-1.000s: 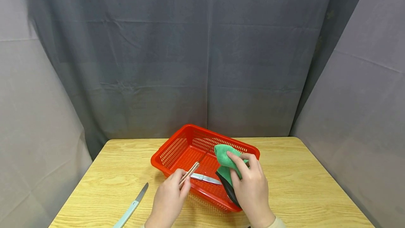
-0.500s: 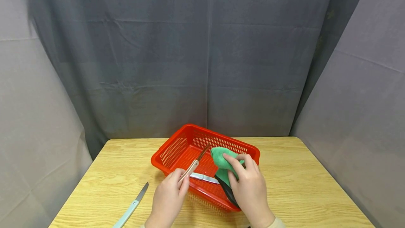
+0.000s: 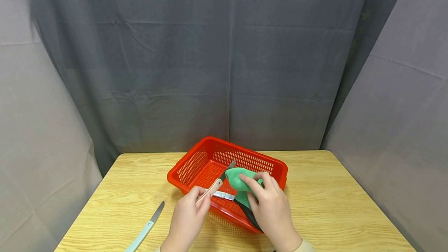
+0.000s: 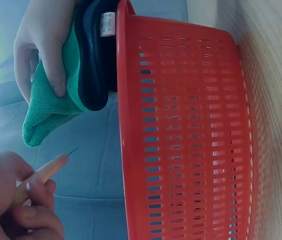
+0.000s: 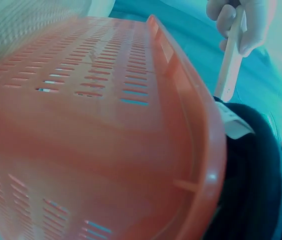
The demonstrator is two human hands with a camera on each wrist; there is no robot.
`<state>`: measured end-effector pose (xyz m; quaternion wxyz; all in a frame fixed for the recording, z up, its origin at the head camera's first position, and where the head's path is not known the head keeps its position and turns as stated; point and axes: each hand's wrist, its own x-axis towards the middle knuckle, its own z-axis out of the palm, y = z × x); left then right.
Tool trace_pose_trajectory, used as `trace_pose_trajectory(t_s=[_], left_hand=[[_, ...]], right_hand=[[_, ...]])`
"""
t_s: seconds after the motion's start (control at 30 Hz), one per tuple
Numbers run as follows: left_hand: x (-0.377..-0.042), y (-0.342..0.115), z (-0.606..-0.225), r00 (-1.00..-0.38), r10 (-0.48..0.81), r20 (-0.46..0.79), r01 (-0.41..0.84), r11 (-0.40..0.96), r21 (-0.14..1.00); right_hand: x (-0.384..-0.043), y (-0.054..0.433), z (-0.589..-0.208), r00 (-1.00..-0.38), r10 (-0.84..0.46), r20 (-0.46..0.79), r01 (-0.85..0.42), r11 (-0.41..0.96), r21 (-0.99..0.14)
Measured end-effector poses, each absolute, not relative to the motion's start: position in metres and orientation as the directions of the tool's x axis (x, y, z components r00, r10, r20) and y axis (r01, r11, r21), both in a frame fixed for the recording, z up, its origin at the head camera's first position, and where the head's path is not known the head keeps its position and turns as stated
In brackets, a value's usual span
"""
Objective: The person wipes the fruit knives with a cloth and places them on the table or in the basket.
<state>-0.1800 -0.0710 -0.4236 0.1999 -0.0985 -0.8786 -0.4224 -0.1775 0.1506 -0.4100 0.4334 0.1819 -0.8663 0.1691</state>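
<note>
Over the red basket point(image 3: 218, 216), my left hand point(image 3: 185, 217) grips a knife point(image 3: 214, 186) by its pale pink handle, the blade angled up and away. My right hand point(image 3: 274, 211) pinches a folded green cloth point(image 3: 238, 179) with a black part that hangs over the basket's near side. The cloth's left edge overlaps the blade in the head view. In the left wrist view a white label point(image 4: 108, 24) shows on the black part. A second knife point(image 3: 224, 195) with a whitish handle appears below the held one, its tip hidden behind the cloth.
On the wooden table point(image 3: 336, 205), a third knife point(image 3: 146, 228) with a pale green handle lies left of the basket, blade pointing away. A grey curtain point(image 3: 175, 69) hangs behind the table, and pale cloth walls stand at both sides.
My right hand has moved left with the cloth, bringing it to the held knife's blade. The knife has turned a little, so more of the blade's flat side shows. The basket has stayed put.
</note>
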Motion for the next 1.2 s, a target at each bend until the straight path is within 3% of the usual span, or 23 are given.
trace_pose_trajectory(t_s=[0.57,1.2], left_hand=[[-0.1782,-0.0713,-0.4225,-0.94,0.031,0.34,0.304,0.529,0.792],[-0.1766,-0.073,-0.4212,-0.936,0.099,0.338,0.342,0.478,0.809]], right_hand=[[-0.1785,0.1496,-0.4118,-0.594,-0.18,0.784,-0.452,0.881,-0.139],[-0.1827,0.1594,-0.4076,-0.616,-0.045,0.786,-0.342,0.914,-0.216]])
